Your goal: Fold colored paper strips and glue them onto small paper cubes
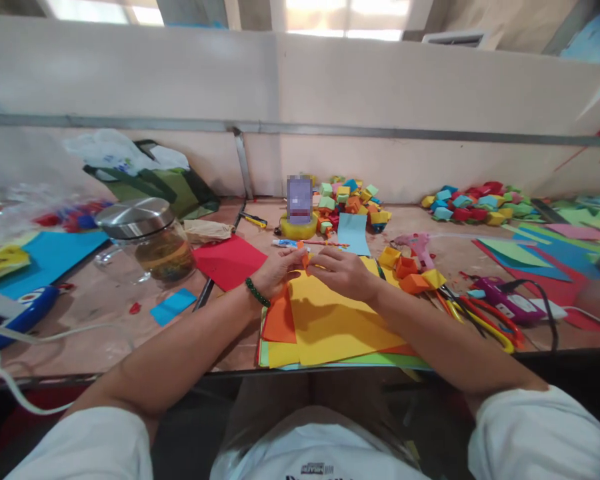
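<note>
Both my hands meet over a stack of coloured paper. Between my fingertips is a small orange paper piece (305, 257). My left hand (281, 269), with a dark green bead bracelet (257, 292) on its wrist, pinches the piece from the left. From the right, my right hand (341, 269) has its fingers closed on the same piece. Beneath them lies a large yellow sheet (340, 327), with an orange sheet (280, 320) at its left. Several folded orange and yellow paper boxes (414, 283) sit just right of my right hand.
A glass jug (163, 257) and a red sheet (233, 261) are at the left. Scissors (487, 323), a purple device (510, 300) and a pink glue gun (417, 248) lie at the right. Piles of paper boxes (350, 200) stand at the back.
</note>
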`<action>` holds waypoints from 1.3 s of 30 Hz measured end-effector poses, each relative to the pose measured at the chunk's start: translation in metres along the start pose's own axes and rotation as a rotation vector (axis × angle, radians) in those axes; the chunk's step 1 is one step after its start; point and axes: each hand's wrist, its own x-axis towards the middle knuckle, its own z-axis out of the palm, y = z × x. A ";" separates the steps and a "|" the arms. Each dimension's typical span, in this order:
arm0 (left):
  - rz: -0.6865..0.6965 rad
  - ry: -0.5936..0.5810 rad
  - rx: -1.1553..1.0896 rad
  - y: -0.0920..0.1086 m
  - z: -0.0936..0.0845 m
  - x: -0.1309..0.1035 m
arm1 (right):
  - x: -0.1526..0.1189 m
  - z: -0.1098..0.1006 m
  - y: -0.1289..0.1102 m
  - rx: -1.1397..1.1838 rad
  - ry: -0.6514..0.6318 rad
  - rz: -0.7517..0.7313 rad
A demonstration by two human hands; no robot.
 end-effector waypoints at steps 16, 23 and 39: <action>-0.013 0.031 0.075 -0.005 0.004 -0.001 | -0.014 0.008 -0.002 0.397 -0.008 0.291; 0.139 0.095 0.150 -0.007 0.004 0.000 | -0.016 0.025 -0.007 0.630 0.159 0.615; 0.120 0.151 0.125 -0.011 0.011 -0.002 | -0.015 0.021 -0.005 0.635 0.077 0.642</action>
